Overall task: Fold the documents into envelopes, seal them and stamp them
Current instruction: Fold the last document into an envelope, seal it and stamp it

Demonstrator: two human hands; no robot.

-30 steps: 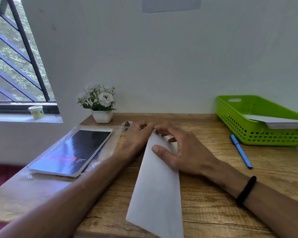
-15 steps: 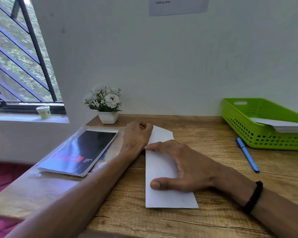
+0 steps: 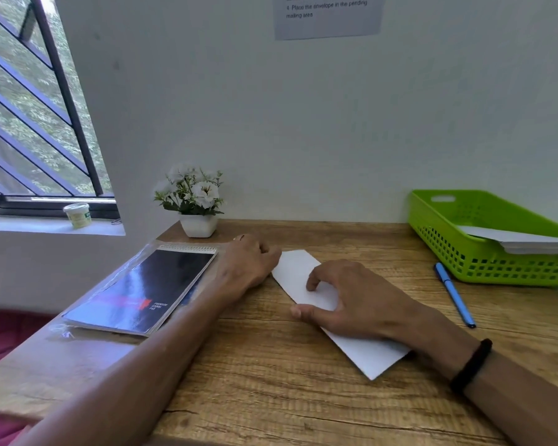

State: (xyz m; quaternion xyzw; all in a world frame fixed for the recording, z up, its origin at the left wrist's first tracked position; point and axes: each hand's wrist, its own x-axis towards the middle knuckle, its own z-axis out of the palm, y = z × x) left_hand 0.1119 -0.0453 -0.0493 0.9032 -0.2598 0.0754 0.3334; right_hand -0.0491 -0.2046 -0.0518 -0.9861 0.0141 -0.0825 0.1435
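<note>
A white folded paper [image 3: 364,352] lies slantwise on the wooden table [image 3: 271,397], its far end to the left and its near end to the right. My left hand [image 3: 250,263] sits at the far end with its fingers curled against the paper's corner; the fingertips are hidden. My right hand [image 3: 358,297] rests on the middle of the paper with bent fingers. Its index fingertip presses down and its thumb lies along the paper's left edge.
A black spiral notebook [image 3: 142,291] in a clear sleeve lies at the left. A potted white flower [image 3: 195,201] stands by the wall. At the right are a green basket [image 3: 484,262] holding white sheets [image 3: 522,241] and a blue pen [image 3: 453,292].
The paper has turned from straight to slantwise, its near end swinging right. My right hand went from lying flat to bent fingers. My left hand stayed at the far end.
</note>
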